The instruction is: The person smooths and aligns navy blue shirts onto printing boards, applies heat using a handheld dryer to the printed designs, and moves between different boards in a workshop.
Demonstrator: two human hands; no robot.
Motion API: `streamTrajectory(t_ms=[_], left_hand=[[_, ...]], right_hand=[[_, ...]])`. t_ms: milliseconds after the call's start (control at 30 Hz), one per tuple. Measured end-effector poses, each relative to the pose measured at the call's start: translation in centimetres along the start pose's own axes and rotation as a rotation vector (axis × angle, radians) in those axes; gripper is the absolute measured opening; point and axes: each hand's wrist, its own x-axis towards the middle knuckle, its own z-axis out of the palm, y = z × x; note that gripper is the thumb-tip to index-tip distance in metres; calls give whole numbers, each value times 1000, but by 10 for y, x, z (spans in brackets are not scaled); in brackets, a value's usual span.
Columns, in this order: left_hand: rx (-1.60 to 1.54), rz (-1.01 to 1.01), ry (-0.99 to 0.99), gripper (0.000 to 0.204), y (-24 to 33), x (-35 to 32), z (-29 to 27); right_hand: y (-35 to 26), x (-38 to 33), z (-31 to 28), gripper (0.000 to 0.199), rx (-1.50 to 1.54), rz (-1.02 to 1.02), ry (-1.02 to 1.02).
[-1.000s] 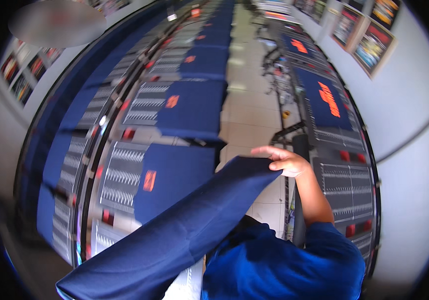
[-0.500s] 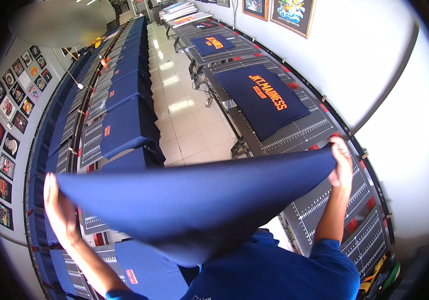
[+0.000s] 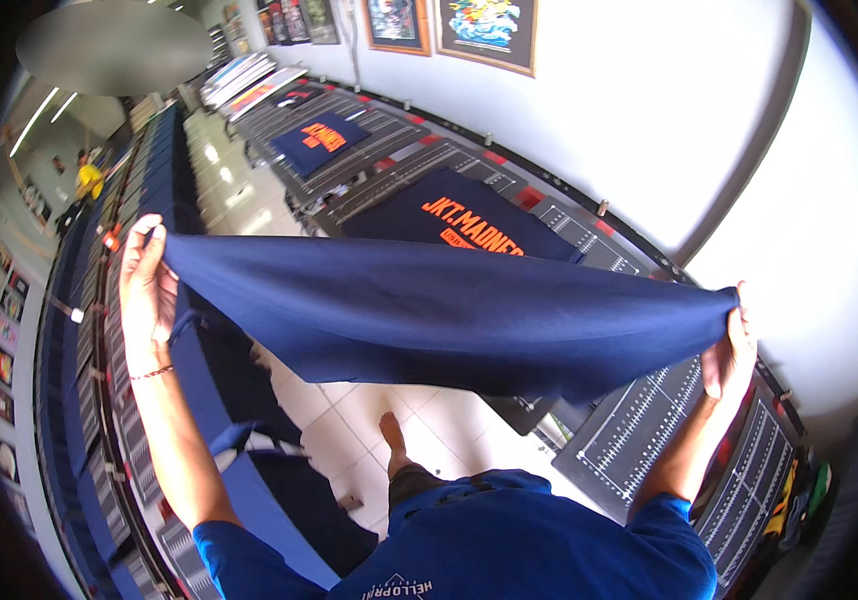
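Note:
A piece of navy blue fabric [image 3: 429,310] is stretched in the air in front of me, its upper edge pulled nearly straight and its lower part sagging. At its left corner, my left hand [image 3: 149,290] pinches the cloth between thumb and fingers. My right hand [image 3: 731,352] grips the opposite corner, above the dark printing boards on the right. Behind the fabric, a navy panel with orange lettering [image 3: 449,212] lies flat on a board, its near part hidden by the cloth I hold. A smaller-looking printed navy panel [image 3: 317,142] lies farther off.
Dark boards with white ruler marks [image 3: 639,430] line the wall at right. On the left, a long row of boards carries draped navy panels [image 3: 211,375]. Tiled floor [image 3: 324,410] runs between, with my bare foot [image 3: 392,432] on it. A person in yellow [image 3: 90,180] stands far left.
My view has turned to the right. The fabric has come up and away from my body, showing floor and foot beneath it. My left hand has risen; both hands keep their hold.

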Motion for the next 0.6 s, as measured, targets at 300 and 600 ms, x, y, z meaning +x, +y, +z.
streamTrajectory(t_ms=[300, 600], left_hand=[[225, -124, -315, 20, -108, 291, 26], [431, -132, -492, 31, -321, 477, 167]], right_hand=[[44, 24, 78, 21, -359, -55, 239], [105, 138, 123, 29, -894, 229, 661]])
